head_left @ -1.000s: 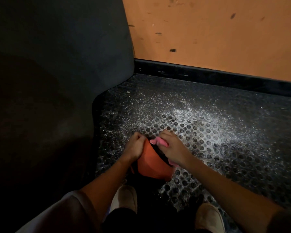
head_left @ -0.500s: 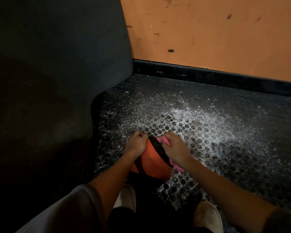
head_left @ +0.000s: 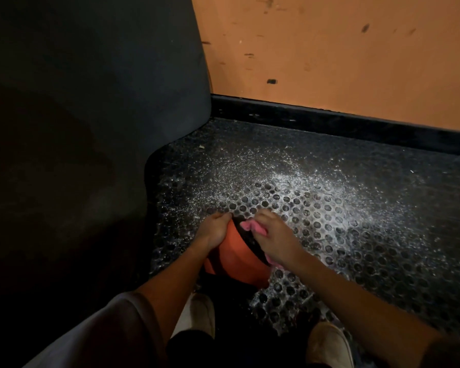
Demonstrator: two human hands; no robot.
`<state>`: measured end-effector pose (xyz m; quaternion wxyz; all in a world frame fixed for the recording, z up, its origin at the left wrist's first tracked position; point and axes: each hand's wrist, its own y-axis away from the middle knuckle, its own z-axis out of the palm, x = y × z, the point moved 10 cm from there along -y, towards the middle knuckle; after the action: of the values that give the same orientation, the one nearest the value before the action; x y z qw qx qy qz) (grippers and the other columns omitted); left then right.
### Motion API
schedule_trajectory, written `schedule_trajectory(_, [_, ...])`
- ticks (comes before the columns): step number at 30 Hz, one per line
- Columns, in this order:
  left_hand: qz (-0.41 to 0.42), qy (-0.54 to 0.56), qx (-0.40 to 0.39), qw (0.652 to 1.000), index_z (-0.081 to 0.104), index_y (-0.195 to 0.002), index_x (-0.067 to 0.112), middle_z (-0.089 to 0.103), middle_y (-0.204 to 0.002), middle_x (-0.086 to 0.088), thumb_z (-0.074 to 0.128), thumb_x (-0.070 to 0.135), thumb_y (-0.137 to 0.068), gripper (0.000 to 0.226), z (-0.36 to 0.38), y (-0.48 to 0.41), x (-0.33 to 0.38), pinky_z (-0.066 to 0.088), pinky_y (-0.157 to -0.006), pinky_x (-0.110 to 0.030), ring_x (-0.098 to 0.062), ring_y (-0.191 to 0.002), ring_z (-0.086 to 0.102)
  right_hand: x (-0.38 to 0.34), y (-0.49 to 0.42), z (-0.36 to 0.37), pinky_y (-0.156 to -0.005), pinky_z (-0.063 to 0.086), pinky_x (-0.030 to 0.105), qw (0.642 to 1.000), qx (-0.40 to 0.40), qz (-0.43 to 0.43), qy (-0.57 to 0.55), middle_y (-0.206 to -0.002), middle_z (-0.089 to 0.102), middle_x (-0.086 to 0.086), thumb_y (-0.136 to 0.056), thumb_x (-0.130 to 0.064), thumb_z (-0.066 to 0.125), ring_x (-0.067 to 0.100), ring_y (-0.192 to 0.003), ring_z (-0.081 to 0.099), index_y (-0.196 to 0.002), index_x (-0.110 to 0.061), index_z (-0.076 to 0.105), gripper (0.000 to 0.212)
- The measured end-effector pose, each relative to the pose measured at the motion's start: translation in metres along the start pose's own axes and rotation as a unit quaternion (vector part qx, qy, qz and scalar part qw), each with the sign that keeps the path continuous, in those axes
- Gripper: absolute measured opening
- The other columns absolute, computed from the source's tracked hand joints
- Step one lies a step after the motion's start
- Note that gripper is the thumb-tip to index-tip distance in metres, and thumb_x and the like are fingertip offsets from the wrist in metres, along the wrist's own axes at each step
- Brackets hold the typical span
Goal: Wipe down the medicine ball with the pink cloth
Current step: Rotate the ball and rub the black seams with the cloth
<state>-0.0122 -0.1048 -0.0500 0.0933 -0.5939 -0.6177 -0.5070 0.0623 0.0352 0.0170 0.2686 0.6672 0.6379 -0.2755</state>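
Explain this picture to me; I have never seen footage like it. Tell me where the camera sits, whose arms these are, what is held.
No machine here: a person works with bare hands, and the one picture comes from a camera on their head, looking down past their arms. The left hand curls over the top of an orange and black medicine ball, steadying it. The right hand holds a bunched pink cloth against the ball's upper side. The ball is down on a dark studded floor mat speckled with white dust, just ahead of the person's pale shoes. Behind is an orange wall; a dark padded shape fills the left.
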Motion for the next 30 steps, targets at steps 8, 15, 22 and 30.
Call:
schedule_trajectory(8, [-0.023,0.020,0.029,0.999,0.070,-0.099,0.007,0.067,-0.113,-0.016,0.044,0.031,-0.096,0.036,-0.003,-0.003,-0.003,0.039,-0.081,-0.030,-0.028,-0.101,0.059,-0.016,-0.005,0.001,-0.070,0.043,0.032,0.999,-0.003,-0.037,0.031,-0.090,0.050,-0.018,-0.093,-0.034,0.054,0.012,-0.088,0.050,-0.082,-0.024,0.061,0.016])
schedule_trajectory(15, [-0.023,-0.041,0.034,0.998,0.067,-0.103,0.008,0.063,-0.120,-0.018,0.037,0.036,-0.098,0.041,0.000,-0.005,0.001,0.039,-0.083,-0.034,-0.029,-0.099,0.056,-0.035,-0.009,0.006,-0.071,0.040,0.023,0.994,-0.011,-0.071,0.084,-0.089,0.048,-0.013,-0.095,-0.038,0.049,0.012,-0.088,0.048,-0.084,-0.019,0.059,0.023])
schedule_trajectory(22, [-0.038,-0.030,0.045,0.998,0.066,-0.108,0.005,0.062,-0.123,-0.020,0.038,0.037,-0.097,0.043,-0.001,0.001,0.002,0.040,-0.093,-0.036,-0.034,-0.112,0.056,-0.012,-0.012,-0.004,-0.074,0.043,0.032,0.998,0.022,0.000,0.055,-0.087,0.050,-0.010,-0.094,-0.037,0.050,0.018,-0.087,0.051,-0.085,-0.015,0.063,0.027])
schedule_trajectory(30, [-0.058,0.018,0.058,0.996,0.064,-0.114,0.004,0.061,-0.123,-0.018,0.040,0.037,-0.097,0.044,-0.006,0.003,-0.006,0.040,-0.093,-0.036,-0.033,-0.111,0.055,0.008,0.004,-0.009,-0.066,0.038,0.028,0.998,0.043,0.046,-0.015,-0.088,0.049,-0.006,-0.096,-0.031,0.054,0.012,-0.081,0.051,-0.092,-0.012,0.067,0.024])
